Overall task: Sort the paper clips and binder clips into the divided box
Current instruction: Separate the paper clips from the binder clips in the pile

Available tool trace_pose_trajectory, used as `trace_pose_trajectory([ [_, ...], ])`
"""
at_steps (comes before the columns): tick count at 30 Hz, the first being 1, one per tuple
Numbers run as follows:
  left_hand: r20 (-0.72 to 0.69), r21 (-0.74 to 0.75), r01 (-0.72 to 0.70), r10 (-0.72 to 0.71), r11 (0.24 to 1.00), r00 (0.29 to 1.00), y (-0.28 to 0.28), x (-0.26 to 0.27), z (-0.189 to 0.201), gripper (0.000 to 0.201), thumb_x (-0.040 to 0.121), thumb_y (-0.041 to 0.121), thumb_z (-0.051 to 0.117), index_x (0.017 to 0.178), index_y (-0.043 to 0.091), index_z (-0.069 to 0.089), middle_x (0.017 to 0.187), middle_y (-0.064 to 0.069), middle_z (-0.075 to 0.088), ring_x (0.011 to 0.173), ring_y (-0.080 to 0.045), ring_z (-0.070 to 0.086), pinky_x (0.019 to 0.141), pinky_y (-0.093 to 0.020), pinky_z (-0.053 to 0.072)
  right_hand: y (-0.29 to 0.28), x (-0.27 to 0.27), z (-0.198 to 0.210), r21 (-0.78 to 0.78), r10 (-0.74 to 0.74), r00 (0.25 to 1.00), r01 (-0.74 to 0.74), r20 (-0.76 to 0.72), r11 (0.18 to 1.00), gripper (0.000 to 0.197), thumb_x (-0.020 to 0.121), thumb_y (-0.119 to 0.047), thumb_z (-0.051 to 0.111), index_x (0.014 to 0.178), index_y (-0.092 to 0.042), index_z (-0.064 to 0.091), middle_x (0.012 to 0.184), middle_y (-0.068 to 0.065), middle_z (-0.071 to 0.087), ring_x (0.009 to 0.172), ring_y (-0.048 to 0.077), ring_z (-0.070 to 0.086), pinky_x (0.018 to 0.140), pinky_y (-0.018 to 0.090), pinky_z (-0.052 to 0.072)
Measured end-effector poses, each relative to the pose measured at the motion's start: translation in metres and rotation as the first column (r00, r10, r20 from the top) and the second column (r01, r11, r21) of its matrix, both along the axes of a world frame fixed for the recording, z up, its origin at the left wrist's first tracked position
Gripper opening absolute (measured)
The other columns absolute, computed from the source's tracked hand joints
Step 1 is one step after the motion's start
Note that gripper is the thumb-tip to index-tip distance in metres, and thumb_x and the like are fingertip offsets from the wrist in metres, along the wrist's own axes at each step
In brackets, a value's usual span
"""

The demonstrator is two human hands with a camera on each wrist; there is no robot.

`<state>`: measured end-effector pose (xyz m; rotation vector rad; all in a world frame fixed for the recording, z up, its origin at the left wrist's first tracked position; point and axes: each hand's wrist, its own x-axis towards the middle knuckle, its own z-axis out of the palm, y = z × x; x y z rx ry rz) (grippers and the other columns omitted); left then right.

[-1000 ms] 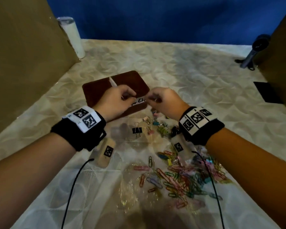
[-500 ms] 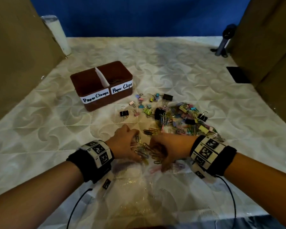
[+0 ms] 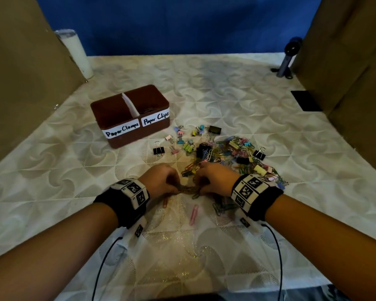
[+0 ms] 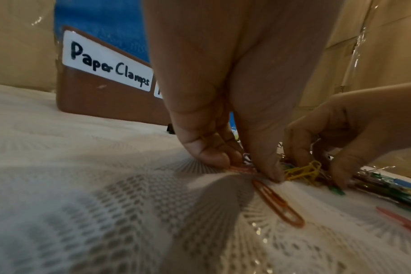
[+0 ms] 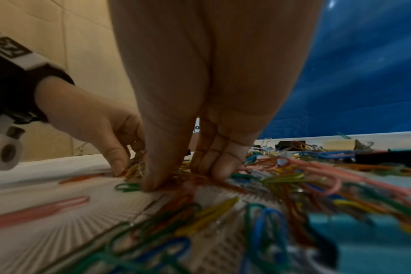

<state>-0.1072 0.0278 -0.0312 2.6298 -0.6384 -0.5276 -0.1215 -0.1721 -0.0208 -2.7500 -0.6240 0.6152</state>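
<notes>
The brown divided box (image 3: 137, 135) stands at the back left, labelled "Paper Clamps" on its left half and "Paper Clips" on its right. To its right lies a mixed pile of coloured paper clips and binder clips (image 3: 228, 152). At the pile's near edge my left hand (image 3: 172, 185) and right hand (image 3: 202, 185) meet, fingers curled down onto the cloth. The left hand (image 4: 244, 166) pinches a few paper clips; an orange paper clip (image 4: 278, 204) lies loose just before it. The right hand (image 5: 183, 178) pinches a bunch of orange paper clips (image 5: 197, 178).
Brown cardboard walls rise at left (image 3: 20, 83) and right (image 3: 356, 72), with a blue wall behind. A white cylinder (image 3: 77, 54) stands back left, a small black device on a stand (image 3: 288, 59) back right, a flat black pad (image 3: 305, 101) beside it. Cables trail from both wrists.
Both hands have come back from over the box to the near edge of the pile. Their fingers have closed on paper clips there.
</notes>
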Motion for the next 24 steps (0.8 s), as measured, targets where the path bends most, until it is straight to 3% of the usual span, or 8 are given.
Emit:
trace_pose_trajectory([
  [2, -0.015, 0.035, 0.003, -0.003, 0.999, 1.000, -0.001, 0.002, 0.001, 0.028, 0.074, 0.027, 0.075, 0.098, 0.014, 0.069, 0.096, 0.001, 0.046, 0.090, -0.016, 0.050, 0.077, -0.021, 0.040, 0.001, 0.002, 0.001, -0.017, 0.006, 1.000, -0.006, -0.002, 1.000, 0.029, 0.080, -0.025, 0.070, 0.104, -0.010, 0.065, 0.111, 0.008, 0.052, 0.099, 0.026, 0.054, 0.074, 0.025, 0.035],
  [5, -0.025, 0.085, 0.042, -0.040, 0.996, 0.999, -0.004, 0.005, 0.002, 0.026, 0.075, 0.027, 0.074, 0.096, 0.013, 0.069, 0.094, 0.001, 0.046, 0.089, -0.018, 0.051, 0.076, -0.023, 0.040, 0.003, 0.003, 0.005, -0.031, 0.024, 1.000, -0.024, -0.008, 0.999, 0.028, 0.081, -0.024, 0.070, 0.102, -0.007, 0.065, 0.110, 0.011, 0.055, 0.098, 0.027, 0.054, 0.074, 0.025, 0.035],
  [9, -0.058, 0.081, 0.071, -0.066, 0.994, 0.996, -0.006, 0.005, 0.002, 0.016, 0.077, 0.022, 0.072, 0.090, 0.014, 0.067, 0.090, -0.002, 0.065, 0.079, -0.013, 0.054, 0.071, -0.021, 0.039, 0.005, 0.001, 0.008, -0.006, 0.059, 0.998, -0.059, 0.002, 0.998, 0.024, 0.083, -0.018, 0.067, 0.105, -0.009, 0.066, 0.109, 0.009, 0.064, 0.099, 0.024, 0.058, 0.074, 0.024, 0.038],
  [12, -0.042, 0.068, 0.077, -0.074, 0.995, 0.996, -0.005, 0.006, 0.003, 0.019, 0.078, 0.022, 0.071, 0.095, 0.014, 0.067, 0.095, -0.004, 0.068, 0.080, -0.013, 0.055, 0.072, -0.022, 0.042, 0.005, 0.001, 0.008, 0.018, 0.041, 0.999, -0.040, -0.026, 0.999, 0.031, 0.083, -0.019, 0.066, 0.113, -0.011, 0.063, 0.112, 0.008, 0.064, 0.102, 0.023, 0.058, 0.080, 0.025, 0.042],
  [16, -0.038, 0.078, 0.105, -0.102, 0.991, 0.994, -0.006, 0.006, 0.004, 0.022, 0.080, 0.021, 0.070, 0.099, 0.011, 0.067, 0.098, -0.006, 0.068, 0.082, -0.015, 0.057, 0.076, -0.026, 0.045, 0.007, 0.003, 0.009, -0.002, 0.021, 0.998, -0.021, -0.054, 1.000, 0.026, 0.084, -0.021, 0.066, 0.106, -0.007, 0.063, 0.106, 0.010, 0.064, 0.088, 0.020, 0.054, 0.071, 0.025, 0.037],
  [20, -0.070, 0.094, 0.113, -0.106, 0.989, 0.992, -0.004, 0.009, 0.003, 0.021, 0.082, 0.022, 0.068, 0.098, 0.010, 0.066, 0.097, -0.008, 0.069, 0.079, -0.012, 0.053, 0.068, -0.021, 0.040, 0.011, 0.004, 0.007, -0.063, 0.026, 0.998, -0.029, -0.054, 0.998, 0.020, 0.083, -0.021, 0.066, 0.097, -0.008, 0.064, 0.092, 0.008, 0.061, 0.081, 0.020, 0.052, 0.069, 0.029, 0.042],
  [24, -0.086, 0.093, 0.117, -0.109, 0.989, 0.990, 0.003, 0.014, 0.004, 0.018, 0.084, 0.023, 0.066, 0.097, 0.010, 0.066, 0.089, -0.002, 0.062, 0.080, -0.012, 0.052, 0.058, -0.011, 0.034, 0.011, 0.007, 0.006, -0.033, 0.019, 0.998, -0.021, -0.052, 0.999, 0.026, 0.081, -0.015, 0.065, 0.107, -0.009, 0.064, 0.106, 0.010, 0.065, 0.097, 0.026, 0.060, 0.079, 0.032, 0.049],
])
